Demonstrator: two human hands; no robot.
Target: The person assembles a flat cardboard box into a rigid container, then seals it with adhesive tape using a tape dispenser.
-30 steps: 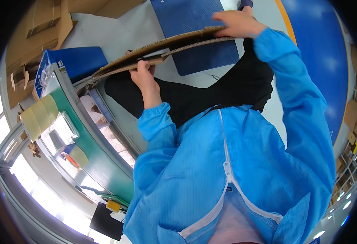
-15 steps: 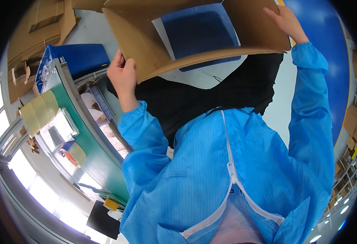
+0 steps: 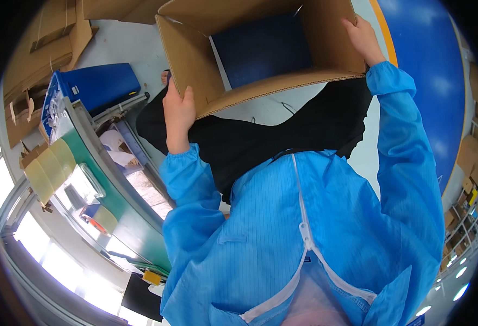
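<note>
We're over pale floor (image 3: 125, 46), by the glossy green table (image 3: 122, 201): our left hand (image 3: 179, 113) and right hand (image 3: 364, 41) grip a corrugated, rectangular cardboard box (image 3: 193, 60)!

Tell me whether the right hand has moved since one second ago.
Yes: the right hand has moved right, closer to the orange line.

Windows (image 3: 65, 271): glared white, eight o'clock
Lamps (image 3: 461, 292): shone, four o'clock
Box (image 3: 328, 41): held shadow, twelve o'clock
Floor (image 3: 424, 70): bowed, reflected light, two o'clock
</note>
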